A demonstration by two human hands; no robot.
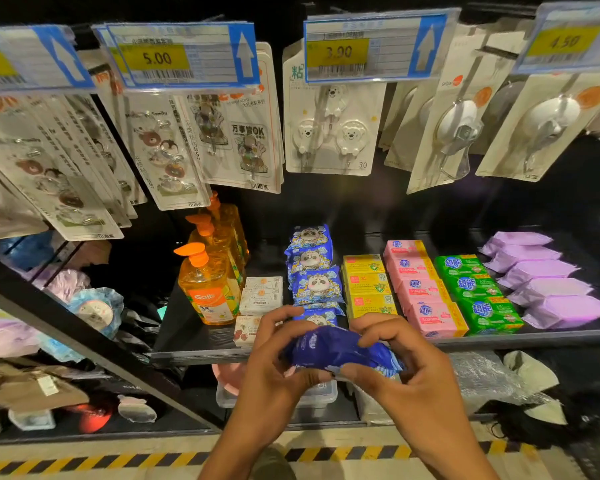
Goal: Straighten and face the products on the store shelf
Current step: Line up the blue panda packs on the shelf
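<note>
A blue foil packet (336, 351) is held just in front of the black shelf's front edge (201, 356). My left hand (274, 355) grips its left end and my right hand (395, 351) pinches its right end. Behind my hands a row of matching blue panda packets (314, 271) runs toward the back of the shelf. To its right lie rows of yellow boxes (366, 284), pink soap packs (420, 289), green soap packs (475, 289) and purple packets (541, 275). Left of the row are small white boxes (260, 294) and orange pump bottles (208, 289).
Carded hooks (333, 129) hang above the shelf under price tags (374, 48). Another rack with mixed goods (49, 323) stands at the left. Bins and bags (482, 379) fill the lower level. A yellow-black stripe (118, 460) marks the floor.
</note>
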